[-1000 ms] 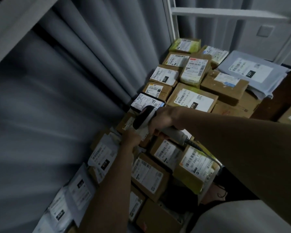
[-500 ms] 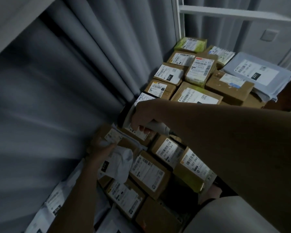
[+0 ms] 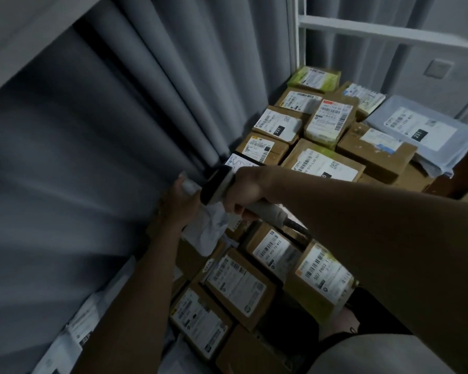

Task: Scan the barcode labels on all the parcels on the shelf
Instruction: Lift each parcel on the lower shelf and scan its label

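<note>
Several cardboard parcels with white barcode labels cover the shelf, among them a box labelled 507 [image 3: 322, 276] and a larger box [image 3: 326, 164] behind my arm. My right hand [image 3: 247, 188] grips a white handheld barcode scanner [image 3: 219, 188], its dark head pointing left and down. My left hand [image 3: 180, 202] holds up a soft white bag parcel [image 3: 210, 230] close to the curtain, right in front of the scanner head. The bag's label is hidden from view.
A grey curtain [image 3: 119, 130] hangs along the left, touching the parcels. A white shelf frame [image 3: 384, 31] crosses the top right. A grey mailer bag [image 3: 422, 130] lies at the far right. More white bags [image 3: 73, 333] lie at the bottom left.
My left hand has lifted the white bag parcel up and away from me, toward the curtain. My right hand turned the scanner so its head faces the bag.
</note>
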